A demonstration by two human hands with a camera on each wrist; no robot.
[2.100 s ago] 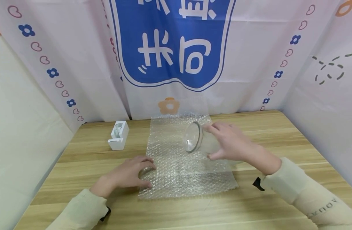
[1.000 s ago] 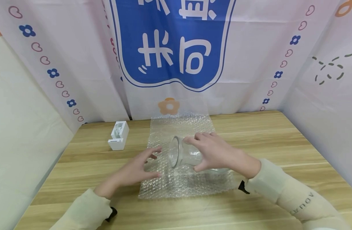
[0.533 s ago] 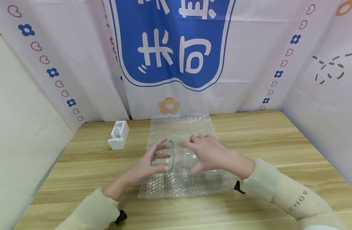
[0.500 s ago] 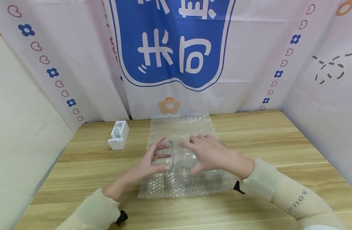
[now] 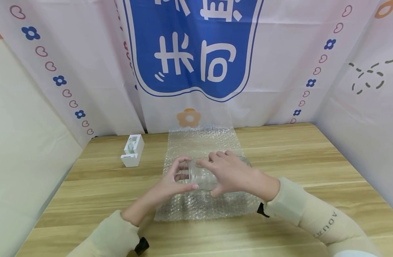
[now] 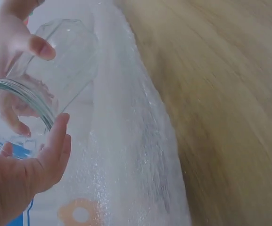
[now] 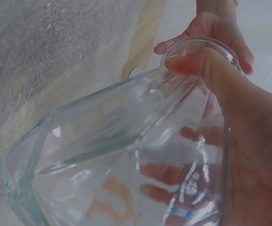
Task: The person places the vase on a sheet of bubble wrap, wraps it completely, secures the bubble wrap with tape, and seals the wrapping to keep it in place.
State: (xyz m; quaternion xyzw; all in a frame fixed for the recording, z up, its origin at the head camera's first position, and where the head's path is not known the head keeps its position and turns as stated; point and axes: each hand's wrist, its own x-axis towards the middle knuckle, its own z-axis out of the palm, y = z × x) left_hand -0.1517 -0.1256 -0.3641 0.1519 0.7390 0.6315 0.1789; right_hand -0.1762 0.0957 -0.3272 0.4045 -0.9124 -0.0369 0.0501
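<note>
A clear glass vase (image 5: 203, 179) with a wide round rim lies sideways close over a sheet of bubble wrap (image 5: 202, 208), its mouth pointing left. My right hand (image 5: 232, 175) grips its body from above, thumb on the near side. At the mouth, my left hand (image 5: 171, 184) holds the rim between thumb and fingers. The right wrist view shows the faceted body of the vase (image 7: 93, 136), with fingers visible through the glass. In the left wrist view, fingertips lie along the rim of the vase (image 6: 72, 61).
A white tape dispenser (image 5: 132, 151) stands at the back left of the wooden table (image 5: 305, 153). The bubble wrap's far end runs up against the printed curtain (image 5: 263, 107) behind the table.
The right hand has carried the vase leftward and lowered it towards the bubble wrap. My left hand has left the wrap's left edge and come to the vase's rim.
</note>
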